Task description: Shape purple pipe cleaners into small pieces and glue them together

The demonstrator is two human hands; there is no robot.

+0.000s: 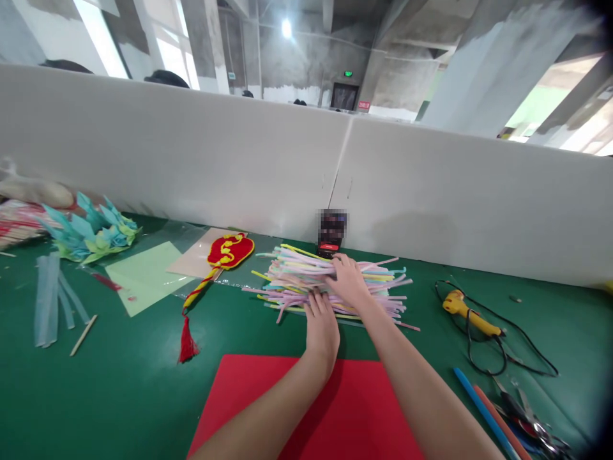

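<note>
A loose heap of pastel pipe cleaners (383, 287) in pink, yellow, white and mint lies crosswise on the green table, close to the white partition. My left hand (322, 322) rests on the near side of the heap, fingers extended over the stems. On the heap's top and far side lies my right hand (348, 281), its thumb and fingers apart, touching the stems. I see no single stem lifted out by either hand. Beneath my forearms, a red sheet (258, 390) lies flat at the table's front.
Left are a red-and-yellow fan ornament (230, 250) with tassel, a pale green sheet (148, 275), a teal paper-like decoration (93, 230) and clear strips (46, 300). A phone (331, 231) leans on the partition (191, 153). Right lie a corded yellow glue gun (472, 313) and scissors (527, 409).
</note>
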